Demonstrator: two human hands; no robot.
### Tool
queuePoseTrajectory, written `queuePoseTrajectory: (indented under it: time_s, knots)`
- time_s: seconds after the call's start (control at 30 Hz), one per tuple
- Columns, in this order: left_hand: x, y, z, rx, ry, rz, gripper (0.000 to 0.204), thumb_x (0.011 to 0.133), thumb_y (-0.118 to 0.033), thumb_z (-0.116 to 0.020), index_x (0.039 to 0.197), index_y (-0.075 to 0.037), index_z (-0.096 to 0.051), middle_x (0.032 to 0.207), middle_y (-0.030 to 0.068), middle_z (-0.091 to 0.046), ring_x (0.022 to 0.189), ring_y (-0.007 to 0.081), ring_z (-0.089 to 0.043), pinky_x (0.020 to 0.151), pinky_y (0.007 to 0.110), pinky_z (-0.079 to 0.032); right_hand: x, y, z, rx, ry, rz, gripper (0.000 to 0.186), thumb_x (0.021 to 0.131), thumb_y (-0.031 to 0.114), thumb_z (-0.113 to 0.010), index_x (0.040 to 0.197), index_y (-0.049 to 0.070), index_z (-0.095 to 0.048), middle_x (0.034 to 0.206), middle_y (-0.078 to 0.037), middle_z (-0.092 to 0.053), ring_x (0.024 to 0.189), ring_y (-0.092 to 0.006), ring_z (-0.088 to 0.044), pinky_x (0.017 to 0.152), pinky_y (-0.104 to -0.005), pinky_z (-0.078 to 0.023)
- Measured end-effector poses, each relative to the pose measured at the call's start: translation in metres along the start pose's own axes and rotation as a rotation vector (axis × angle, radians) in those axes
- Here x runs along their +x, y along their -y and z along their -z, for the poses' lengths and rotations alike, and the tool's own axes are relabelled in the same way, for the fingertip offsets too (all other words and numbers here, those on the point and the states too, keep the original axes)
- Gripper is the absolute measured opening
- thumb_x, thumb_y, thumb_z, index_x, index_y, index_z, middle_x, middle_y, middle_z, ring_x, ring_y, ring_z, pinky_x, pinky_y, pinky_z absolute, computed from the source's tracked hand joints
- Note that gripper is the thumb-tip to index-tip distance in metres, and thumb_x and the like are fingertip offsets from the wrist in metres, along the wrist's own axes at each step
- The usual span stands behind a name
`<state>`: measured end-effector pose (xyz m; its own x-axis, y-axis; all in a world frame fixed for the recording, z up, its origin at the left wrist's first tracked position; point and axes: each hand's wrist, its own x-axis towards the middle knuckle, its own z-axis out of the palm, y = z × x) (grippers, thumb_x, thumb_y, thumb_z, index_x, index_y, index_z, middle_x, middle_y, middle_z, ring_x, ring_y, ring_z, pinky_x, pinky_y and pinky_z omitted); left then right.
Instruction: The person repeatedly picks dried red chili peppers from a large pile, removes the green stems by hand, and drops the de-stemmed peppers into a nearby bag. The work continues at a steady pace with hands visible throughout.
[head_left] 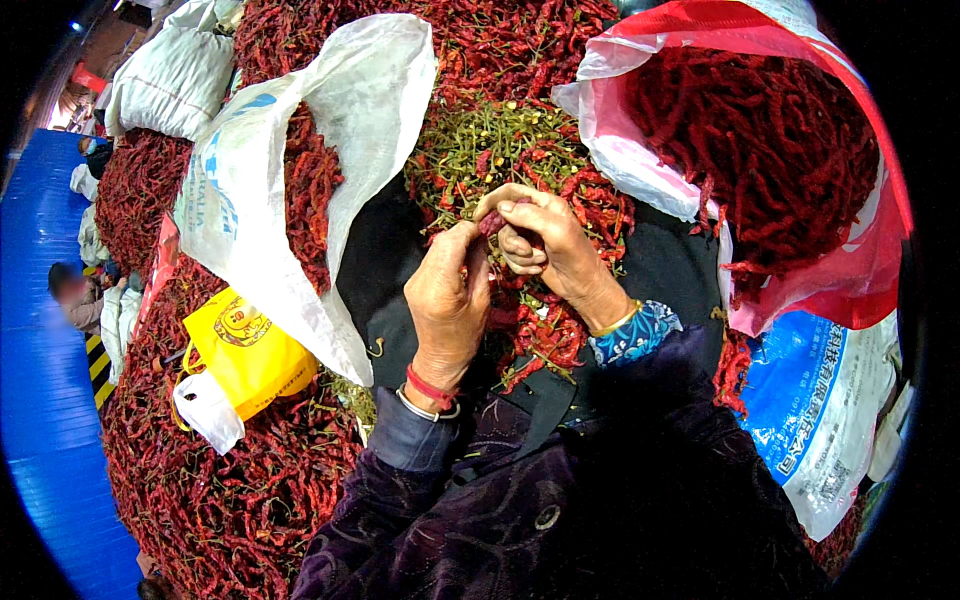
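Observation:
A dark red dried chili pepper (491, 222) is pinched between the fingertips of both my hands, above my lap. My left hand (448, 300), with a red band and a bangle at its wrist, is closed at the pepper's near left end. From the right, my right hand (562, 248) grips it with curled fingers that hide part of it. Beneath and beyond the hands lie green and yellowish chili stems (490, 145) mixed with red peppers. Broken red chili pieces (545, 335) rest on the dark cloth below my hands.
A white woven sack (385, 85) stands open at the left, a red-and-white sack (888, 255) of dark chilies at the right. Dried chilies (250, 500) are heaped around. A yellow bag (280, 370) lies at the left, a blue-and-white sack (800, 400) at the right. Another person (88, 308) is far left.

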<state>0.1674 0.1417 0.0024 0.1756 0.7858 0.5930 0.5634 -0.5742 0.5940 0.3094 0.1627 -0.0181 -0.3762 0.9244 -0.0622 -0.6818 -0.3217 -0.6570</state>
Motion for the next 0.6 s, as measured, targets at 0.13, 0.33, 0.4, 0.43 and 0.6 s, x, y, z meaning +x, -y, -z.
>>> queuePoseTrajectory:
  time_s: [0.13, 0.33, 0.4, 0.43, 0.6]
  knots:
    - [0.000, 0.017, 0.006, 0.245, 0.279, 0.226, 0.020, 0.077, -0.003, -0.060, 0.097, -0.003, -0.056, 0.082, 0.0159, -0.062, 0.072, 0.0325, -0.062, 0.060, 0.038, -0.049, 0.001, 0.009, 0.014, 0.136, -0.016, 0.054, 0.023, 0.090, 0.018, -0.045, 0.097, 0.000, -0.058, 0.049, 0.003, -0.036, 0.037, -0.0038, -0.028, 0.034, -0.0185, -0.025]
    - [0.022, 0.042, -0.007, 0.172, 0.159, 0.212, 0.008, 0.081, -0.006, -0.060, 0.086, 0.001, -0.059, 0.071, 0.0126, -0.062, 0.059, 0.0210, -0.060, 0.054, 0.030, -0.047, -0.005, 0.034, 0.033, 0.390, -0.022, 0.159, 0.029, 0.090, 0.026, -0.041, 0.080, 0.002, -0.053, 0.050, -0.003, -0.039, 0.038, -0.0103, -0.031, 0.034, -0.0221, -0.027]
    - [0.039, 0.041, -0.025, 0.139, 0.110, 0.107, 0.008, 0.081, -0.006, -0.060, 0.084, 0.002, -0.059, 0.069, 0.0129, -0.061, 0.058, 0.0207, -0.059, 0.053, 0.029, -0.046, -0.002, 0.036, 0.047, 0.510, 0.128, 0.161, 0.030, 0.091, 0.026, -0.040, 0.074, 0.003, -0.047, 0.060, -0.005, -0.042, 0.045, -0.0117, -0.037, 0.036, -0.0217, -0.029]
    - [0.047, 0.043, -0.033, 0.162, 0.126, 0.083, 0.011, 0.081, -0.008, -0.061, 0.085, 0.002, -0.059, 0.071, 0.0136, -0.060, 0.059, 0.0230, -0.059, 0.055, 0.030, -0.046, 0.000, 0.035, 0.048, 0.531, 0.081, 0.144, 0.029, 0.091, 0.026, -0.040, 0.074, 0.003, -0.047, 0.062, -0.006, -0.042, 0.047, -0.0122, -0.038, 0.036, -0.0218, -0.030]
    - [0.060, 0.071, -0.067, 0.329, 0.218, 0.076, 0.018, 0.079, -0.009, -0.063, 0.092, 0.002, -0.056, 0.079, 0.0163, -0.058, 0.066, 0.0303, -0.059, 0.059, 0.036, -0.046, 0.005, 0.024, 0.056, 0.643, -0.020, 0.104, 0.026, 0.091, 0.025, -0.040, 0.080, 0.003, -0.049, 0.068, -0.008, -0.046, 0.056, -0.0168, -0.045, 0.040, -0.0247, -0.033]
